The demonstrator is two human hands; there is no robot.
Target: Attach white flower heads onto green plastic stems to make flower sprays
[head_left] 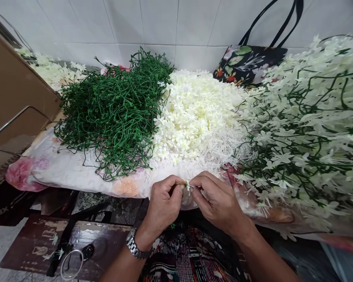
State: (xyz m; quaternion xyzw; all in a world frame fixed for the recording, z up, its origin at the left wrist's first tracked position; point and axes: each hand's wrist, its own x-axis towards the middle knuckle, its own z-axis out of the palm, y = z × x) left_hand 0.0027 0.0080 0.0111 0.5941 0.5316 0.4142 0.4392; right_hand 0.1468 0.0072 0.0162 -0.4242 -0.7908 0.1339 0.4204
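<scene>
Just over the front edge of the cloth-covered table, both my hands meet fingertip to fingertip. A small white artificial flower [188,186] shows between them, with a bit of green beside it. My left hand [165,200] is closed in a pinch at the green end, most of which its fingers hide. Thumb and forefinger of my right hand [218,201] pinch the white flower from the other side. Beyond the hands lies a heap of loose white petals [191,113]. White thin stamen-like pieces [226,147] are scattered at its near right side.
Green plastic stems [114,109] are piled at left. Assembled white flower sprays [306,141] form a tall mound at right. A floral bag [247,64] leans on the tiled wall. At far left stands a cardboard box [17,78]; a brown wooden board [102,239] sits lower left.
</scene>
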